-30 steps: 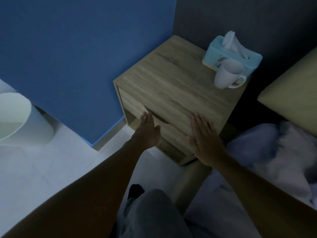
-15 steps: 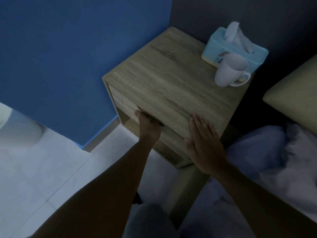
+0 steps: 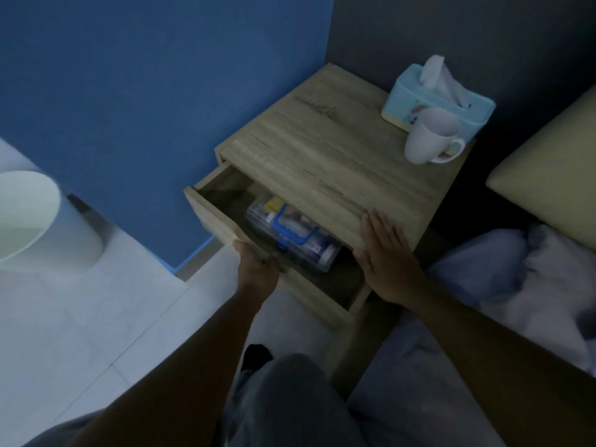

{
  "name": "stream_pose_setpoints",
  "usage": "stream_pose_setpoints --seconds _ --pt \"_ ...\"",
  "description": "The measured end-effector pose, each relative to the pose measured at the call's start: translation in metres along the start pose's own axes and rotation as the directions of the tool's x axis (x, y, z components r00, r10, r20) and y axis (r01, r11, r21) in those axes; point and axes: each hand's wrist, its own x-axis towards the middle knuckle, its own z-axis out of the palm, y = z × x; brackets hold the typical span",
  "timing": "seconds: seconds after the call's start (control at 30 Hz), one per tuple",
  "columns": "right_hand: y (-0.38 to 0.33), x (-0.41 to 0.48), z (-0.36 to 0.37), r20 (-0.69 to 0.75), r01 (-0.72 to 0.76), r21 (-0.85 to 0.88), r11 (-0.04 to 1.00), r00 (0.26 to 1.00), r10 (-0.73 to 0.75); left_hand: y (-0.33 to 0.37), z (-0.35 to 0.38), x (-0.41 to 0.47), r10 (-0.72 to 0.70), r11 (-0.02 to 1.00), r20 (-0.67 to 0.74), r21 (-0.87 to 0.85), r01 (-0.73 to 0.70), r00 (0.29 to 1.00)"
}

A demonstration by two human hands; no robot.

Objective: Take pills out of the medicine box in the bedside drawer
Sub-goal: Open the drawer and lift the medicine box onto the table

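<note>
The wooden bedside cabinet (image 3: 338, 162) stands in the corner with its top drawer (image 3: 213, 217) pulled out toward me. Inside lies a clear plastic medicine box (image 3: 290, 233) with a blue handle and clasp, its far part hidden under the cabinet top. My left hand (image 3: 256, 269) grips the drawer's front edge from below. My right hand (image 3: 385, 256) lies flat, fingers spread, on the near right corner of the cabinet top, holding nothing.
A light-blue tissue box (image 3: 435, 98) and a white mug (image 3: 430, 137) stand at the back right of the cabinet top. A white bin (image 3: 35, 221) is on the tiled floor at left. Bedding (image 3: 516, 285) and a yellow cushion (image 3: 554, 169) lie at right.
My left hand took hold of the drawer front and pulled it open, which uncovered the medicine box. My right hand stayed flat on the cabinet top.
</note>
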Motion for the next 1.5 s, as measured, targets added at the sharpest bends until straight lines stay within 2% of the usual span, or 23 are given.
stream_pose_setpoints --seconds 0.2,0.33,0.43,0.5,0.57,0.63,0.7,0.8,0.87,0.93,1.0,1.07,1.17,1.27,1.37,1.5 --pt "-0.029 0.006 -0.005 0.061 -0.157 0.040 0.987 0.986 0.154 -0.029 -0.039 -0.026 -0.044 0.999 -0.032 0.021 0.045 0.999" --pt "-0.047 -0.001 -0.013 0.115 -0.166 0.054 0.985 0.981 0.159 -0.044 -0.056 -0.038 -0.063 0.997 -0.064 0.031 0.065 0.996" --pt "-0.064 -0.021 -0.017 -0.007 -0.090 0.148 0.985 0.996 0.092 -0.043 -0.062 -0.046 -0.026 0.999 -0.103 0.042 0.030 0.994" --pt "-0.078 -0.035 -0.014 -0.077 0.036 0.141 0.989 0.997 -0.026 -0.035 -0.065 -0.047 0.081 0.996 -0.162 0.061 -0.072 0.983" --pt "-0.093 -0.044 -0.008 -0.098 0.107 0.156 0.982 0.991 -0.093 -0.024 -0.067 -0.046 0.195 0.973 -0.189 0.164 -0.165 0.962" --pt "-0.106 -0.047 -0.004 -0.080 0.096 0.229 0.969 0.994 -0.079 -0.018 -0.071 -0.045 0.280 0.908 -0.172 0.367 -0.202 0.945" --pt "-0.116 -0.046 0.000 -0.040 0.078 0.288 0.955 0.997 -0.069 -0.015 -0.076 -0.043 0.358 0.797 -0.121 0.556 -0.235 0.926" --pt "-0.123 -0.041 0.004 -0.013 0.061 0.316 0.947 0.998 -0.060 -0.008 -0.083 -0.034 0.417 0.642 0.049 0.691 -0.332 0.908" --pt "-0.126 -0.037 0.008 0.040 -0.016 0.352 0.936 0.999 0.002 -0.001 -0.085 -0.025 0.385 0.596 0.141 0.717 -0.362 0.912" --pt "-0.127 -0.032 0.015 0.146 -0.172 0.420 0.891 0.982 0.120 0.009 -0.084 -0.016 0.329 0.626 0.173 0.696 -0.352 0.928" --pt "-0.128 -0.027 0.021 0.235 -0.330 0.512 0.793 0.942 0.240 0.019 -0.082 -0.007 0.277 0.694 0.154 0.650 -0.309 0.948" --pt "-0.128 -0.019 0.026 0.270 -0.425 0.567 0.706 0.905 0.327 0.029 -0.080 0.003 0.206 0.765 0.121 0.599 -0.237 0.971" --pt "-0.128 -0.008 0.035 0.314 -0.518 0.564 0.643 0.855 0.413 0.037 -0.078 0.014 0.057 0.869 0.072 0.488 -0.085 0.996" --pt "-0.129 -0.002 0.043 0.330 -0.565 0.560 0.607 0.823 0.462 0.035 -0.077 0.022 -0.009 0.898 0.063 0.441 -0.020 0.998" --pt "-0.130 -0.001 0.046 0.289 -0.557 0.613 0.561 0.818 0.497 0.032 -0.077 0.023 -0.009 0.942 0.038 0.337 -0.004 0.999" --pt "-0.130 -0.004 0.035 0.303 -0.561 0.696 0.449 0.796 0.524 0.032 -0.085 0.019 0.009 0.957 0.018 0.291 -0.014 1.000"
